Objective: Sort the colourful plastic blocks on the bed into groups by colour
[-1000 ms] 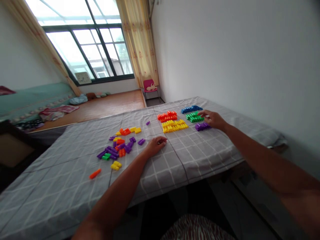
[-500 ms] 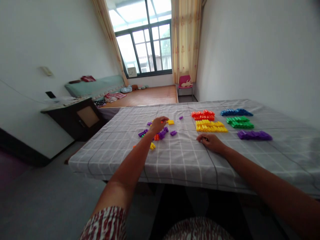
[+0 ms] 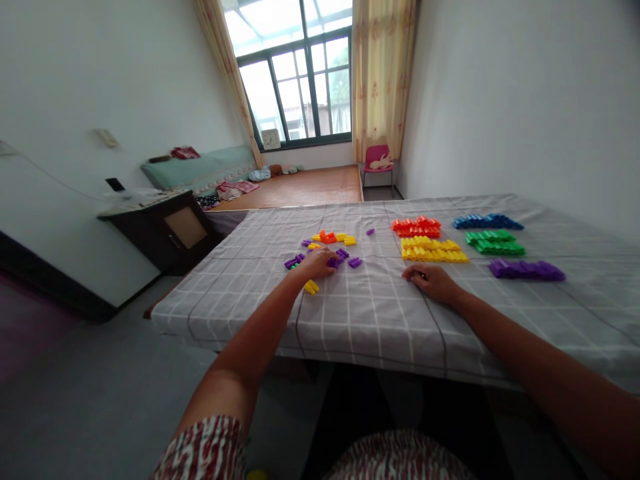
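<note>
My left hand (image 3: 319, 263) reaches into a loose scatter of small coloured plastic pieces. Its fingers close around a purple plastic piece (image 3: 333, 263). Just beyond it lie orange pieces (image 3: 328, 237) and yellow pieces (image 3: 350, 241); more purple pieces (image 3: 355, 263) are to its right. Nearer me, a yellow piece (image 3: 311, 287) sits below the wrist. My right hand (image 3: 431, 281) rests on the cloth with curled fingers; whether anything is inside them is hidden. Beyond that hand stands a stacked yellow group (image 3: 434, 251).
A grey checked cloth (image 3: 370, 313) covers the table. Sorted groups lie at the right: orange (image 3: 416, 227), blue (image 3: 487, 222), green (image 3: 495, 243) and purple (image 3: 527, 270). One purple piece (image 3: 371, 232) lies apart. Behind are a bed (image 3: 320, 187), a pink chair (image 3: 377, 158) and a dark cabinet (image 3: 180, 230).
My left hand has moved back toward me, from the orange and yellow pieces to the purple ones. The orange pieces it covered now show. My right hand stays on the cloth; the view shifts slightly.
</note>
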A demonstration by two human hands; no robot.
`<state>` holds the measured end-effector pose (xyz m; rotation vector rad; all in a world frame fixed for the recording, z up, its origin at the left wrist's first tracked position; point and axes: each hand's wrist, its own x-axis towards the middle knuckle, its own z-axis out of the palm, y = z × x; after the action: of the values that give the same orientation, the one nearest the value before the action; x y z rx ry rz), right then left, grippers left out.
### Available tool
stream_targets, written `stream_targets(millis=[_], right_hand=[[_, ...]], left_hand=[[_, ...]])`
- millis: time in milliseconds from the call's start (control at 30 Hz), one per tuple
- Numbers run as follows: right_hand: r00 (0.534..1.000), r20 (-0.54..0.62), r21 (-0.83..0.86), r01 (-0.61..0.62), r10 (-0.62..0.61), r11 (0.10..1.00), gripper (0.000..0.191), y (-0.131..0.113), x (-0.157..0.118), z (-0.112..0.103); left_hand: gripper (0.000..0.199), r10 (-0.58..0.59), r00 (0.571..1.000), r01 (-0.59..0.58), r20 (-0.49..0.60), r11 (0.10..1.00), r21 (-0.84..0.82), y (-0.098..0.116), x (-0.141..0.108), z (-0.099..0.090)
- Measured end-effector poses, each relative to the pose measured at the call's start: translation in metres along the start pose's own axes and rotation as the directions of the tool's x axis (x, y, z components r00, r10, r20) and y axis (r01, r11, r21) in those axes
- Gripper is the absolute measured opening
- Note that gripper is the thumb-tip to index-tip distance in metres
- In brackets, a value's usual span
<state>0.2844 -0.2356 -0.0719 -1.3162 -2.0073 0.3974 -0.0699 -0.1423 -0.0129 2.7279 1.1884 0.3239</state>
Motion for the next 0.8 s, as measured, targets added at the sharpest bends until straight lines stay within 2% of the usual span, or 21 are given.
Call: stream_targets(millis=[167,300,433,533,600,667,800], right_hand=[[1.0,0.002,0.008,0.0,0.0,1.0,0.024,-0.002,0.0,-0.001],[1.0,-0.012,0.036,0.011,-0.01,0.999,0.023,-0.003,0.0,0.0],[1.0,-0.017,0.044,0.011,-0.01,0.999,0.023,-0.003,0.0,0.0],[1.0,-0.009,0.045,0.018,-0.018,0.999,0.024,-0.002,0.001,0.0],[1.0,-0.008,0.054,0.023,-0.022,0.998,0.024,-0.001,0.002,0.0],[1.0,-0.01,0.065,0.021,-0.02,0.998,0.024,0.0,0.003,0.0],[1.0,-0.01,0.083,0.022,-0.021,0.996,0.024,-0.001,0.003,0.001]], left_hand=[[0.046,0.001,0.994,-0.002,-0.113,1.0,-0.013,0.015,0.015,0.007],[0.039,0.054,0.994,-0.053,-0.099,0.999,0.015,0.03,0.028,0.008],[0.044,-0.009,0.99,0.02,-0.139,0.997,0.079,0.032,0.041,0.005],[0.053,0.121,0.992,-0.119,-0.021,0.99,0.073,0.031,0.048,0.004],[0.056,0.208,0.974,-0.213,0.088,0.975,0.057,0.033,0.053,0.007],[0.052,0.211,0.968,-0.219,0.136,0.974,0.049,0.04,0.056,0.012],[0.039,0.163,0.98,-0.156,0.111,0.985,-0.071,0.061,0.061,0.027]])
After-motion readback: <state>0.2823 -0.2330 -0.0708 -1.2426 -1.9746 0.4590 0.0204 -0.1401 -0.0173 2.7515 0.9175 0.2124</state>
